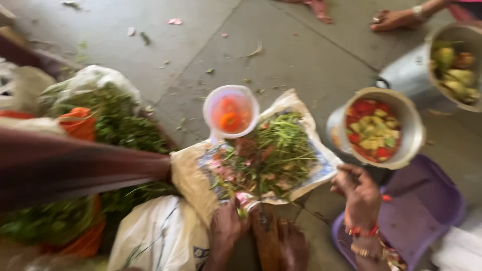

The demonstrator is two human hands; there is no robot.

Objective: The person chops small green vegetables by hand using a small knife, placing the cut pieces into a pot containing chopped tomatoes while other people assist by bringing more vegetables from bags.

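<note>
1. Left hand (226, 228) at 6 o'clock of the newspaper sheet (301, 165), fingers on its near edge – blur, cannot tell if it grips.
2. Right hand (357, 193), bangles at wrist, at 4 o'clock of the sheet, fingers curled loosely, holding nothing visible, just beside the sheet's corner.
3. Pile of green stalks and scraps (268, 153) lies on the sheet.
4. Plastic jug (231, 111) with orange pieces at 11 o'clock of the pile.
5. Metal pot (376, 128) of cut vegetables at 3 o'clock – purple tub (427, 211) below it.
6. Another person's hand (394, 19) at 1 o'clock, on the floor.
</note>
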